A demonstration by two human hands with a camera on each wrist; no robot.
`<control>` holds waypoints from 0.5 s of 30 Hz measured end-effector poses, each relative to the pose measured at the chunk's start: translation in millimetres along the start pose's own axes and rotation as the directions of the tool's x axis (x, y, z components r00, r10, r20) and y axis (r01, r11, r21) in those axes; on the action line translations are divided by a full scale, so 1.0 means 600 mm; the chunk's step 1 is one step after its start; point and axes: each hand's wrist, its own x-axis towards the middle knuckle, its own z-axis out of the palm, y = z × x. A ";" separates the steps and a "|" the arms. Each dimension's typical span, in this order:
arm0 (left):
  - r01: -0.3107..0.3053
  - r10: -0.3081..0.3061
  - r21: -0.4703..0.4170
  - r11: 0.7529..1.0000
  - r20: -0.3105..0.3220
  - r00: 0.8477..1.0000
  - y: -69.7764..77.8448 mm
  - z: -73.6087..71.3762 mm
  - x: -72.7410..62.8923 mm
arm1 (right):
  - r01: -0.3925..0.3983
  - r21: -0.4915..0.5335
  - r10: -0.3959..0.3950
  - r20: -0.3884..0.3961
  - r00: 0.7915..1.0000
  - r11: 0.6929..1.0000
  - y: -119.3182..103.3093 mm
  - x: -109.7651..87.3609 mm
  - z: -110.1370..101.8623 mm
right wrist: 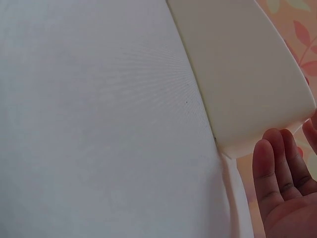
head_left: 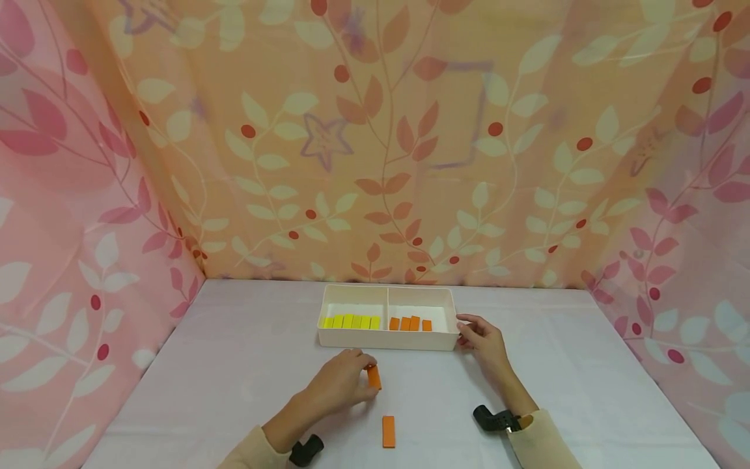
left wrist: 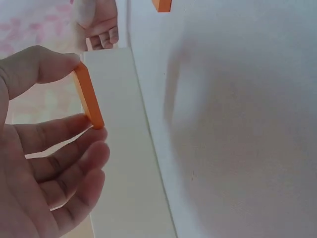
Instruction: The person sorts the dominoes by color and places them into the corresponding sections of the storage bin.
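Observation:
Between thumb and fingertips my left hand (head_left: 344,382) pinches an orange block (left wrist: 89,96), a thin flat piece held by its two ends in front of the box. A white two-compartment box (head_left: 383,339) stands on the table. My right hand (head_left: 485,342) is at its right end, and in the right wrist view the fingertips (right wrist: 264,153) touch the end wall with the fingers fairly straight. Several yellow blocks (head_left: 351,322) stand in a row in the left compartment. Several orange blocks (head_left: 405,324) stand in the right one. Another orange block (head_left: 388,432) lies on the table nearer me.
The table is covered with a white cloth (head_left: 193,391). Behind it hangs a patterned orange curtain (head_left: 375,195), with pink patterned curtains on the left (head_left: 70,312) and right (head_left: 691,312). A divider (head_left: 387,309) splits the box.

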 end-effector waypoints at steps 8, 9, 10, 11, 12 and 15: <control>-0.023 0.019 -0.089 0.996 -0.044 0.999 -0.002 -0.008 -0.001 | 0.005 0.005 -0.005 0.004 1.000 1.000 0.002 0.001 0.000; -0.026 0.021 -0.095 0.995 -0.052 0.998 -0.003 -0.008 0.000 | 0.004 0.003 -0.004 0.005 1.000 1.000 0.002 0.001 0.000; -0.025 0.019 -0.099 0.995 -0.057 0.998 -0.003 -0.009 0.000 | 0.006 0.004 -0.006 0.005 1.000 1.000 0.003 0.001 0.000; -0.023 0.017 -0.108 0.994 -0.064 0.998 -0.004 -0.009 0.002 | 0.007 0.004 -0.007 0.005 1.000 1.000 0.003 0.001 0.000; -0.022 0.014 -0.117 0.993 -0.070 0.997 -0.004 -0.010 0.002 | 0.008 0.003 -0.008 0.005 1.000 1.000 0.003 0.001 0.000; -0.015 0.004 -0.152 0.988 -0.077 0.997 -0.004 -0.010 0.005 | 0.011 0.001 -0.011 0.007 1.000 1.000 0.003 0.001 0.000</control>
